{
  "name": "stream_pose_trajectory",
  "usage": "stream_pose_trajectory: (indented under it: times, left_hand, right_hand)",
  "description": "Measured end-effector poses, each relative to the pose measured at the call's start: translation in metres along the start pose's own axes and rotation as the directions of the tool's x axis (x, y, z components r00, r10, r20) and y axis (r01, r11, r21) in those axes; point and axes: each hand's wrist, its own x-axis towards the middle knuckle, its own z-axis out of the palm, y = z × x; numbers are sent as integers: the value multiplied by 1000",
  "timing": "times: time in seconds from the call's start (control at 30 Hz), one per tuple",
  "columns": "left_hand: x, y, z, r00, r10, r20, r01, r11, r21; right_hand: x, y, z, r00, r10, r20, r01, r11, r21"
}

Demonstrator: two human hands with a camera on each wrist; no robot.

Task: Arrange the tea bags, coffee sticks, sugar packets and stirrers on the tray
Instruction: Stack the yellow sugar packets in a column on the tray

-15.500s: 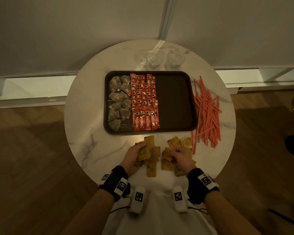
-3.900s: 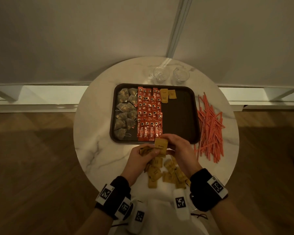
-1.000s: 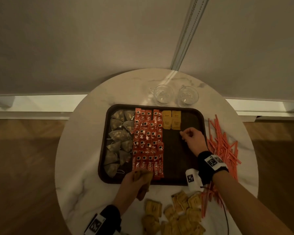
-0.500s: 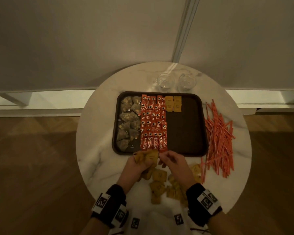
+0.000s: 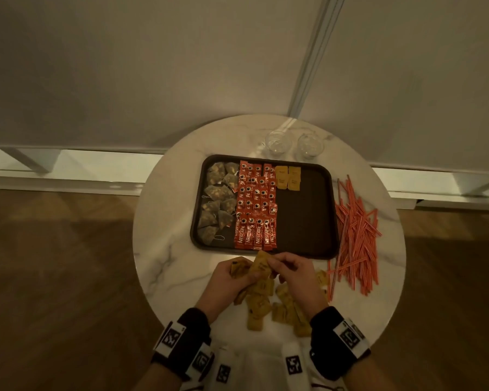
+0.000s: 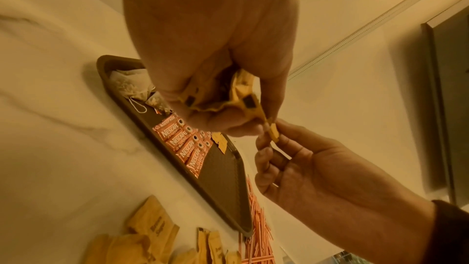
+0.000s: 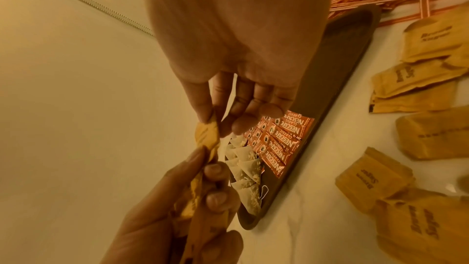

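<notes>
A dark tray (image 5: pixel 305 221) holds tea bags (image 5: pixel 218 198) on its left, red coffee sticks (image 5: pixel 256 210) beside them, and a few brown sugar packets (image 5: pixel 288 177) at the far middle. Red stirrers (image 5: pixel 356 235) lie piled on the table to the tray's right. Loose sugar packets (image 5: pixel 259 309) lie at the near edge. Just in front of the tray, my left hand (image 5: pixel 232 277) grips a bunch of sugar packets (image 6: pixel 243 95). My right hand (image 5: pixel 297 273) pinches the tip of one packet (image 7: pixel 206 136) in that bunch between thumb and forefinger.
Two small clear glasses (image 5: pixel 278 142) (image 5: pixel 309 145) stand behind the tray on the round marble table (image 5: pixel 167 249). A wall rises close behind the table and wooden floor lies on both sides. The tray's right half is bare.
One second ago my right hand lay on the tray by the placed sugar packets. It has come back to my left hand and now pinches a packet from the bunch.
</notes>
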Motion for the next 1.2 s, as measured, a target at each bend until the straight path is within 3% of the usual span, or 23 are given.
stream_pose_trajectory:
  times: [0.23,0.4,0.53,0.8,1.2]
  left_hand:
    - [-1,-6,-2,997,75,-37,-73,996,57]
    - [-2,-7,1,985,82,-150,-80,997,22]
    - [-1,2,2,968,151,-201,-158,987,-18]
    - [12,17,1,968,225,-113,-216,973,82]
    - [32,18,5,967,159,-199,-160,987,13]
  right_hand:
    - [-9,-4,0,998,-31,63,30,999,15]
    - [-5,-10,-1,990,-138,-31,140,988,69]
    - [5,-11,-5,992,-118,-45,122,988,96]
    - [10,-11,-9,987,-125,103,123,992,32]
    - [15,5,-17,1000,-5,27,5,1000,19]
